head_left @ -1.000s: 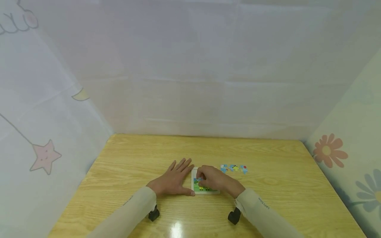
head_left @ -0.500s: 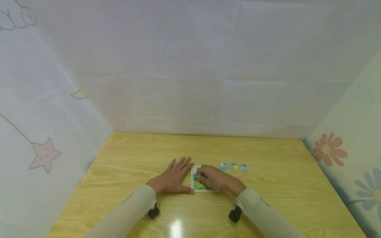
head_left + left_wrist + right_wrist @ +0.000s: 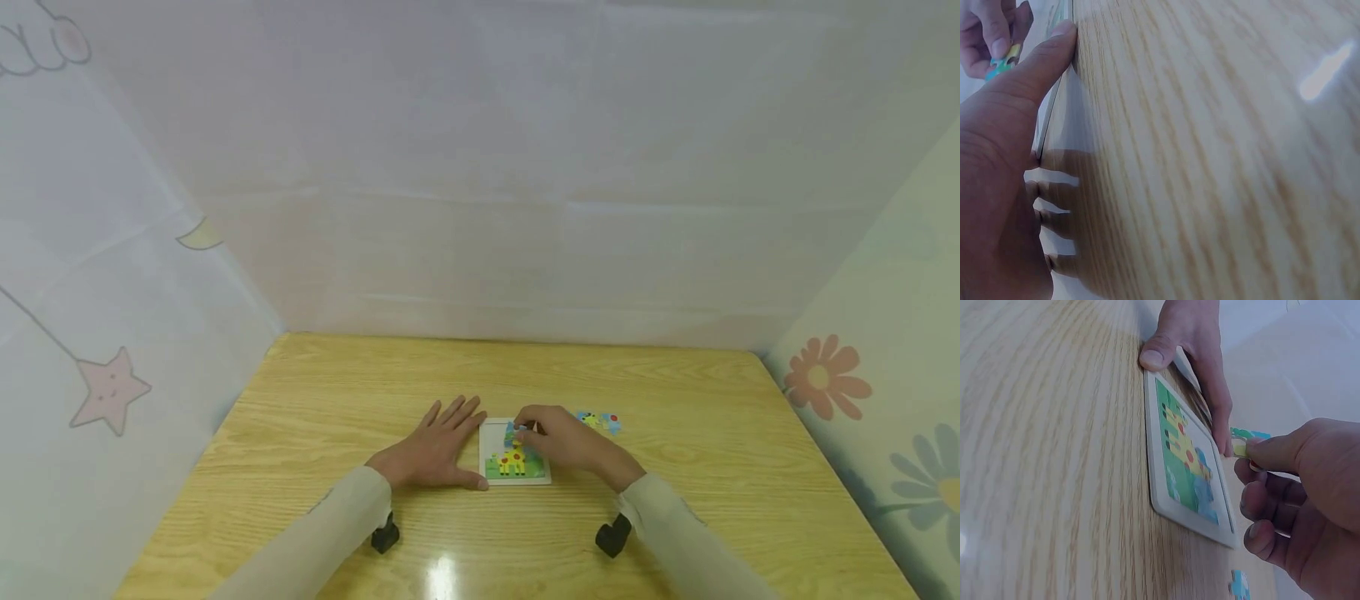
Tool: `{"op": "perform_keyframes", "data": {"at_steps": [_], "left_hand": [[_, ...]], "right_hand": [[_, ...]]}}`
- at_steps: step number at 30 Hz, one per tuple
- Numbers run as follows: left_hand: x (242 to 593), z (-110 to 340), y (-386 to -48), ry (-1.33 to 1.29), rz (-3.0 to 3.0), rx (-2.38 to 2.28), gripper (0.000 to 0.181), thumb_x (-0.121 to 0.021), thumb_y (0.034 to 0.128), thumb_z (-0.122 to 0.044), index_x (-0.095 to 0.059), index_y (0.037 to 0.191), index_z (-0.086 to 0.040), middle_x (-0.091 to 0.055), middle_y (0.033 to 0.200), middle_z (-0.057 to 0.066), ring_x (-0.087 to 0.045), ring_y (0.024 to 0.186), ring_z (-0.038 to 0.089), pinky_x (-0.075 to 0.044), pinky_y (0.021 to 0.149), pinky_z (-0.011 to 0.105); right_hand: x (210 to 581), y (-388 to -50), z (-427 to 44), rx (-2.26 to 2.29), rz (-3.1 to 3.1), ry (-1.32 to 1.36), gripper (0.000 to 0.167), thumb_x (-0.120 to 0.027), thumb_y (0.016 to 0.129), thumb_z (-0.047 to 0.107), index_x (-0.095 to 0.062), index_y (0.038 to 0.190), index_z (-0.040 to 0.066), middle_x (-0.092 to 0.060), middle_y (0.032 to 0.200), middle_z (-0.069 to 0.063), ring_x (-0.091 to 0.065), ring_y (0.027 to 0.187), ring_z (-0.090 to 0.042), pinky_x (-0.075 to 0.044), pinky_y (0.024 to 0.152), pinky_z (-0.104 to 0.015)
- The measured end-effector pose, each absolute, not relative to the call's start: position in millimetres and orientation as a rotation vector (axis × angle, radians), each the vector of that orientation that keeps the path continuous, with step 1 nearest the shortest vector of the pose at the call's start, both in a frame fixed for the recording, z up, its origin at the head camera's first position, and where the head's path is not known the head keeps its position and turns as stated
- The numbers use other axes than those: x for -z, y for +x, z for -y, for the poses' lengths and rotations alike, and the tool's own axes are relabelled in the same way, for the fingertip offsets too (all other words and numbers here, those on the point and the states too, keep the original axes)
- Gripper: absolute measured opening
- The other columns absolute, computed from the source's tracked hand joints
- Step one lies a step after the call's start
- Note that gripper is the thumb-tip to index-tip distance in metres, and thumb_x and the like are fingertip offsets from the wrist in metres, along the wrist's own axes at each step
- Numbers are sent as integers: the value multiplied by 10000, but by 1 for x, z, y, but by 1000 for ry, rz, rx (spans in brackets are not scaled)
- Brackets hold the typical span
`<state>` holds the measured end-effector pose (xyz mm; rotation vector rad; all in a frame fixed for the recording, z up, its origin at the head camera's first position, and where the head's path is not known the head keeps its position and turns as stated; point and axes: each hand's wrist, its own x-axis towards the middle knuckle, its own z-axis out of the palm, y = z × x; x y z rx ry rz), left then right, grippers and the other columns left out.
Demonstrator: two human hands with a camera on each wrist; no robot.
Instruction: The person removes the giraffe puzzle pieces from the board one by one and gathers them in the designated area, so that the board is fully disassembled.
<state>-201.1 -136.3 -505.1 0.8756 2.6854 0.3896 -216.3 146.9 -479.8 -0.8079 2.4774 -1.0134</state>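
My left hand (image 3: 429, 454) lies spread on the table, its thumb and index finger against the left side of a white puzzle tray (image 3: 482, 450). Green and yellow giraffe pieces (image 3: 1182, 447) fill the tray's lower part, with a blue area near one end; the upper left is bare. Above the tray, my right hand (image 3: 573, 440) pinches a small blue, green and yellow puzzle piece (image 3: 512, 434) between thumb and finger. That piece (image 3: 1239, 442) is tilted and clear of the tray in the right wrist view, its edge partly covered by the thumb.
Loose blue and yellow puzzle pieces (image 3: 589, 419) lie on the wooden table (image 3: 675, 467) to the right of the tray, partly behind my right hand. One blue piece (image 3: 1240, 585) shows low in the right wrist view. Printed cloth (image 3: 480, 208) hangs around the table.
My right hand has moved right and slightly away from me, with a piece pinched. The tray's upper left, where blue and a tree showed, is bare now. My left hand has stayed put.
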Motion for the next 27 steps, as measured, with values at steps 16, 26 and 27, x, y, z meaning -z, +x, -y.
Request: {"op": "perform_keyframes", "data": {"at_steps": [16,26,27], "left_hand": [[508,137,-203,900,-2686,-407,1145,-643,899,-798,-206,1722,-134,-56,1825,118,-59,1698,380,-80,1349,671],[509,137,-203,897,-2692,-432,1148,-664,887,-794,-218,1720,-142,-67,1826,106,-70,1698,371,-86,1351,664],[509,137,-203,896,-2692,-434,1149,-667,885,-794,-219,1720,-144,-68,1826,103,-70,1699,368,-86,1352,663]], "right_hand": [[485,-211,-194,1080,-2532,-707,47,-670,1069,226,-651,1088,187,-668,942,35,-566,799,-112,-487,666,-234],[487,-209,-221,1098,-2543,-680,74,-643,1081,185,-654,1127,128,-672,976,-1,-579,815,-119,-510,666,-229],[488,-209,-223,1102,-2540,-677,80,-642,1080,176,-654,1132,117,-674,982,-9,-584,822,-119,-516,672,-229]]}}
